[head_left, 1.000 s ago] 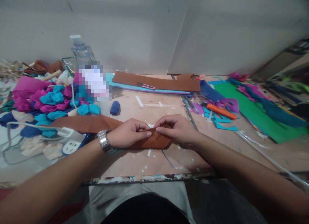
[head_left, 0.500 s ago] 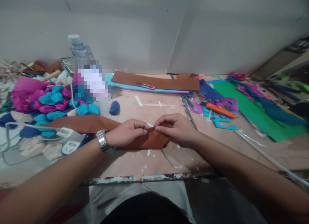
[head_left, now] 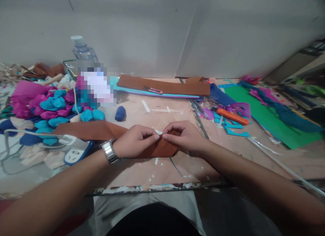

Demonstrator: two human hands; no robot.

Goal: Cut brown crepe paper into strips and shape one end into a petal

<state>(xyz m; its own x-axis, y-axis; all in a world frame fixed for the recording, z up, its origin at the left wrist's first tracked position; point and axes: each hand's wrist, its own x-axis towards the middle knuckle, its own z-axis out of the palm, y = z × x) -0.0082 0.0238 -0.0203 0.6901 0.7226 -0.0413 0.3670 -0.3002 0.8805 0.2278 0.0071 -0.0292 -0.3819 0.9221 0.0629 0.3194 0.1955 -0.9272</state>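
Note:
A long brown strip of paper or thin sheet lies across the worktable, its left part passing behind my left wrist. My left hand, with a metal watch at the wrist, pinches the strip's upper edge between thumb and fingers. Right beside it, my right hand pinches the same edge, the thumb tips nearly meeting. Both hands are closed, and the fold between the fingertips is mostly hidden. A small dark blue wrapped bundle rests beyond my left hand.
Pink, turquoise and blue puffs pile up at left, near a white and blue corded device and a clear bottle. Pink snips lie on stacked brown strips. An orange-handled cutter and green sheet are at right.
My left hand has shifted slightly right, bringing its thumb tip closer to the right thumb. The right hand stays nearly in place on the brown strip.

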